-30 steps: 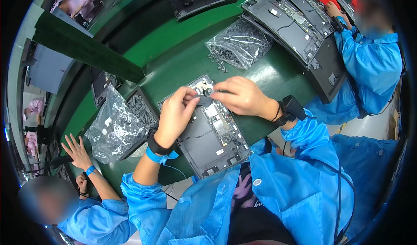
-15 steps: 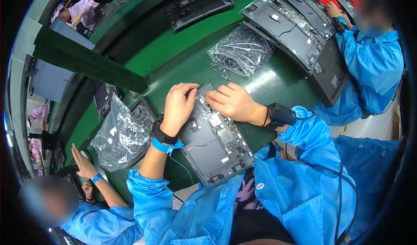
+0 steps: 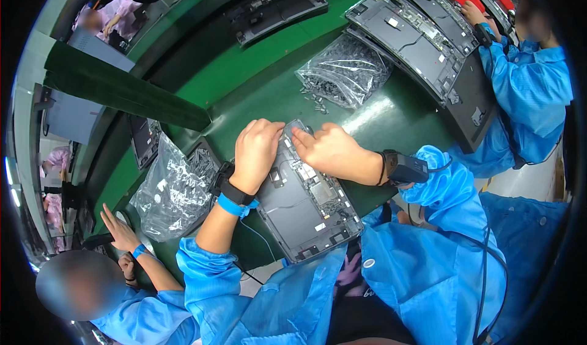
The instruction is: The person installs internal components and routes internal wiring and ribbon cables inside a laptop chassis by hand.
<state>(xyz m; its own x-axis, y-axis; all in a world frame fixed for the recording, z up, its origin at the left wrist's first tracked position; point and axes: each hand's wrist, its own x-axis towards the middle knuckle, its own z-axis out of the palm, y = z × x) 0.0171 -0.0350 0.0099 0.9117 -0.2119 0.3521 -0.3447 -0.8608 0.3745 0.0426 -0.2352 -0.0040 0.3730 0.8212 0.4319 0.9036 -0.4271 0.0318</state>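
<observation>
A clear bag (image 3: 350, 70) of small dark pieces (image 3: 315, 88) lies on the green surface (image 3: 251, 103) at one o'clock, and a green post (image 3: 122, 91) shows at ten o'clock.

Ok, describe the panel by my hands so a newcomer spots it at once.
On the green table, find the near edge by your blue smock. There sits a dark grey panel with a circuit board. Unlike similar panels beyond, it has your left hand and right hand at its far end.

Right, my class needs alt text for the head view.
Left hand and right hand are at the far end of a dark casing with exposed circuitry, on a green bench; a clear bag lies left, a second bag of dark pieces beyond.
</observation>
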